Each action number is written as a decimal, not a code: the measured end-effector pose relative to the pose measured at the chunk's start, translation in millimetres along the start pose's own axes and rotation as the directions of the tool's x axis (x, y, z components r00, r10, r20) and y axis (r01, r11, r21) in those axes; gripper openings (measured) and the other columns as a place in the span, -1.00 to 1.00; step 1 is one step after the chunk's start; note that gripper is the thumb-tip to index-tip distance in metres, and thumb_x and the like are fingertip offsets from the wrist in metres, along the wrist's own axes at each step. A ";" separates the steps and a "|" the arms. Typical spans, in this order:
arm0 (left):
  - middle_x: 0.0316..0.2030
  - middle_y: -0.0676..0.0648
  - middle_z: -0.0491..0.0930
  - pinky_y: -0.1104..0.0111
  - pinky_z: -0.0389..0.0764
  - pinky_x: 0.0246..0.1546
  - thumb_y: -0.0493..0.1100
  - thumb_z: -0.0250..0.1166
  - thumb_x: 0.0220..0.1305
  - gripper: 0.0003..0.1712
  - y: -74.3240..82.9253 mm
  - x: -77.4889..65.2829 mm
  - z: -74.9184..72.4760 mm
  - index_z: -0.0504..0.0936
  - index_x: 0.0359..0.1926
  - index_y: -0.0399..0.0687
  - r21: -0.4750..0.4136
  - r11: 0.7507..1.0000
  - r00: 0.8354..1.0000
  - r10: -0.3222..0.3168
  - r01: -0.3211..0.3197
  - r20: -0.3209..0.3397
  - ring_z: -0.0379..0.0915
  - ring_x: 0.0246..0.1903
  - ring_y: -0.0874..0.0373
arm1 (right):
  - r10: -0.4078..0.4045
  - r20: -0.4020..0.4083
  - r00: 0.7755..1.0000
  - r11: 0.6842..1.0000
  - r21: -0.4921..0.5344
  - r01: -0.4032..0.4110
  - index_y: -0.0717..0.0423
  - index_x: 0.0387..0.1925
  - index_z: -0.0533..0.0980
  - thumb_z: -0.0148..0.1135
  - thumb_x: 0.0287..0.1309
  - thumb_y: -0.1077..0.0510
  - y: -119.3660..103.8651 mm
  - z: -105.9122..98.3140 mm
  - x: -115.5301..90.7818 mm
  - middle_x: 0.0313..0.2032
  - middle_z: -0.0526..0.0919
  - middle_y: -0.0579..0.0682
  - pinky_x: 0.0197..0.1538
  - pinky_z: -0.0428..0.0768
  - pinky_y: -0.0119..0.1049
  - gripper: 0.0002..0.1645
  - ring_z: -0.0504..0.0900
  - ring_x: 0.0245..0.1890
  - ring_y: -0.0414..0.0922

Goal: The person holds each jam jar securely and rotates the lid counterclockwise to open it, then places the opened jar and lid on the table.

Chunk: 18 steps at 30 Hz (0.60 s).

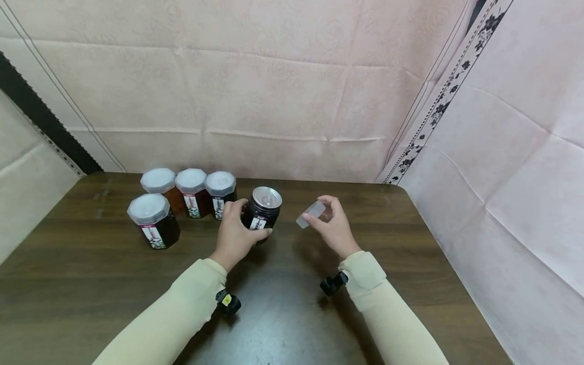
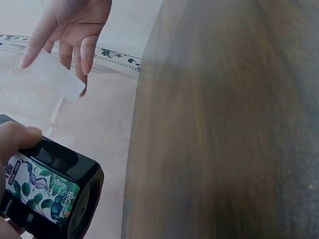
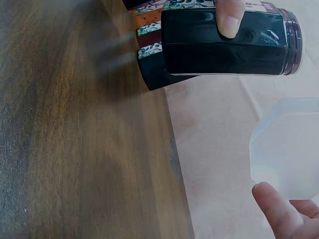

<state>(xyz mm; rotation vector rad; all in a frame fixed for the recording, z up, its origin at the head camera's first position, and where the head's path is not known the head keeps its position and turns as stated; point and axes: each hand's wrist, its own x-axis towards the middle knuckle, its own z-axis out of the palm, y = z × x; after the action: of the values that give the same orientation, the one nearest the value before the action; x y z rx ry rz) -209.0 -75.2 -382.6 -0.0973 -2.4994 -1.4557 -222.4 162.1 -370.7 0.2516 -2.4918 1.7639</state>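
My left hand [image 1: 237,230] grips a dark jar [image 1: 269,209] with a silver pull-tab top and a white label, just over the table. The left wrist view shows the thumb across the side of this jar [image 2: 55,181], above its leafy printed label. To the right, my right hand [image 1: 335,225] holds a translucent plastic lid [image 1: 314,213] by its edge, tilted and apart from the jar. In the right wrist view the lid [image 3: 286,149] has an angular, many-sided outline, with fingertips at its rim. The jar's uncovered neck [image 3: 291,42] points toward it there.
Left of the jar stand several capped jars: one in front [image 1: 155,223], an amber one [image 1: 159,181], a dark red one [image 1: 193,192] and a dark one [image 1: 222,185]. The brown wooden table [image 1: 274,314] ends at a pale cloth backdrop [image 1: 274,101]. Cloth also hangs on both sides.
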 end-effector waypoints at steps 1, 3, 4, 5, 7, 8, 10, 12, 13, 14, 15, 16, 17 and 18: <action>0.03 -0.21 0.26 0.01 0.42 0.12 -0.12 0.59 -0.17 -0.06 0.1 0.8 0.3 0.34 0.24 -0.24 -0.003 1.000 1.000 -0.001 0.001 -0.001 0.28 0.08 -0.09 | 0.001 -0.002 1.000 1.000 0.007 -0.001 0.06 0.21 0.25 0.36 0.14 0.04 0.3 0.1 0.6 0.12 0.39 0.10 -0.04 0.52 -0.18 -0.31 0.49 0.05 0.08; 0.03 -0.22 0.26 0.01 0.42 0.11 -0.12 0.59 -0.17 -0.06 0.2 2.6 0.8 0.33 0.24 -0.24 -0.009 1.000 1.000 -0.004 0.004 -0.005 0.27 0.08 -0.09 | -0.003 -0.010 1.000 1.000 0.019 0.003 0.07 0.21 0.25 0.35 0.14 0.05 0.8 0.7 1.9 0.12 0.38 0.10 -0.05 0.53 -0.17 -0.33 0.51 0.05 0.08; 0.03 -0.22 0.26 0.01 0.42 0.11 -0.12 0.58 -0.17 -0.06 0.1 3.5 1.1 0.33 0.24 -0.24 -0.015 1.000 1.000 -0.006 0.006 -0.006 0.27 0.08 -0.09 | -0.008 -0.016 1.000 1.000 0.021 0.008 0.07 0.20 0.26 0.35 0.14 0.05 1.0 1.0 2.6 0.11 0.39 0.10 -0.07 0.54 -0.17 -0.34 0.51 0.02 0.08; 0.04 -0.23 0.26 0.01 0.41 0.12 -0.12 0.58 -0.17 -0.06 0.0 4.4 1.4 0.33 0.25 -0.25 -0.018 1.000 1.000 -0.008 0.008 -0.006 0.26 0.08 -0.09 | -0.013 -0.022 1.000 1.000 0.019 0.013 0.06 0.20 0.27 0.35 0.14 0.06 1.2 1.3 3.3 0.09 0.39 0.10 -0.09 0.54 -0.18 -0.35 0.51 -0.01 0.06; 0.05 -0.22 0.26 0.00 0.41 0.12 -0.10 0.58 -0.16 -0.05 -0.1 5.9 2.1 0.32 0.25 -0.24 -0.029 0.999 1.000 -0.020 0.019 -0.007 0.25 0.08 -0.08 | -0.024 -0.031 0.999 1.000 0.015 0.025 0.06 0.19 0.28 0.35 0.14 0.07 2.3 1.9 4.6 0.07 0.39 0.09 -0.14 0.54 -0.21 -0.36 0.50 -0.07 0.03; 0.05 -0.22 0.26 0.00 0.41 0.12 -0.10 0.58 -0.15 -0.06 -0.3 6.7 2.5 0.32 0.25 -0.23 -0.032 0.999 1.000 -0.025 0.025 -0.006 0.25 0.08 -0.08 | -0.029 -0.034 0.999 0.999 0.015 0.029 0.07 0.19 0.29 0.35 0.14 0.08 3.0 2.1 5.1 0.05 0.40 0.09 -0.17 0.53 -0.23 -0.36 0.48 -0.10 0.02; 0.06 -0.22 0.25 0.00 0.40 0.14 -0.08 0.57 -0.14 -0.05 -0.8 8.1 3.4 0.31 0.26 -0.23 -0.038 0.999 0.999 -0.033 0.033 -0.004 0.23 0.09 -0.07 | -0.036 -0.034 0.999 0.999 0.019 0.037 0.07 0.18 0.29 0.35 0.14 0.09 4.1 2.3 5.9 0.03 0.40 0.08 -0.20 0.51 -0.25 -0.37 0.47 -0.14 -0.01; 0.08 -0.23 0.24 0.00 0.40 0.14 -0.08 0.57 -0.13 -0.05 -1.3 9.2 4.3 0.30 0.27 -0.23 -0.047 0.998 0.999 -0.036 0.036 -0.001 0.23 0.10 -0.07 | -0.035 -0.031 0.999 0.999 0.028 0.036 0.07 0.19 0.29 0.36 0.14 0.09 5.2 2.3 6.7 0.04 0.41 0.08 -0.19 0.51 -0.27 -0.36 0.47 -0.14 -0.02; 0.08 -0.23 0.23 0.01 0.39 0.14 -0.09 0.57 -0.13 -0.05 -1.3 9.7 4.7 0.30 0.27 -0.23 -0.052 0.998 0.999 -0.036 0.036 0.000 0.23 0.10 -0.07 | -0.034 -0.030 0.999 0.999 0.031 0.035 0.07 0.19 0.29 0.36 0.13 0.09 5.7 2.1 7.1 0.04 0.41 0.08 -0.19 0.51 -0.27 -0.36 0.47 -0.14 -0.02; 0.08 -0.23 0.23 0.01 0.39 0.14 -0.09 0.57 -0.13 -0.05 -1.3 10.1 5.1 0.30 0.27 -0.24 -0.056 0.998 0.999 -0.036 0.036 0.000 0.23 0.10 -0.07 | -0.031 -0.027 0.999 0.999 0.034 0.032 0.07 0.19 0.29 0.36 0.13 0.09 6.3 2.0 7.5 0.05 0.41 0.08 -0.19 0.51 -0.27 -0.36 0.48 -0.14 -0.01; 0.08 -0.23 0.23 0.01 0.39 0.14 -0.10 0.57 -0.13 -0.04 -1.1 10.5 5.4 0.29 0.27 -0.24 -0.060 0.998 0.999 -0.037 0.037 -0.001 0.23 0.10 -0.07 | -0.028 -0.025 0.999 0.999 0.035 0.029 0.07 0.19 0.30 0.36 0.13 0.08 7.0 1.7 7.8 0.06 0.41 0.08 -0.18 0.52 -0.27 -0.36 0.48 -0.13 0.00; 0.08 -0.23 0.23 0.01 0.39 0.14 -0.10 0.57 -0.13 -0.04 -0.6 10.8 5.7 0.29 0.28 -0.24 -0.063 0.997 0.999 -0.037 0.037 0.001 0.23 0.10 -0.07 | -0.024 -0.023 0.999 0.999 0.037 0.025 0.06 0.19 0.30 0.37 0.13 0.08 7.5 1.5 8.3 0.08 0.40 0.08 -0.17 0.53 -0.27 -0.35 0.49 -0.11 0.01; 0.08 -0.23 0.22 0.01 0.40 0.13 -0.11 0.57 -0.12 -0.04 -0.1 11.1 5.9 0.29 0.28 -0.24 -0.067 0.997 0.999 -0.038 0.039 0.003 0.24 0.10 -0.07 | -0.020 -0.021 1.000 0.999 0.035 0.020 0.05 0.19 0.30 0.37 0.13 0.06 8.1 1.2 8.7 0.09 0.39 0.07 -0.16 0.53 -0.27 -0.35 0.49 -0.09 0.02; 0.08 -0.23 0.23 0.02 0.40 0.13 -0.10 0.57 -0.13 -0.04 0.6 11.3 6.2 0.29 0.28 -0.23 -0.068 0.997 0.999 -0.042 0.042 0.003 0.24 0.09 -0.07 | -0.015 -0.020 1.000 0.999 0.036 0.016 0.05 0.19 0.30 0.37 0.13 0.06 8.7 1.0 9.1 0.11 0.38 0.07 -0.15 0.54 -0.27 -0.35 0.49 -0.08 0.03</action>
<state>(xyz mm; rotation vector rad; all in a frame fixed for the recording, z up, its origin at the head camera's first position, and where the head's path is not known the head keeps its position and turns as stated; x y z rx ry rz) -221.0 -70.3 -382.3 -0.0593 -2.4680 -1.5579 -232.9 163.1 -377.7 0.2539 -2.4395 1.7985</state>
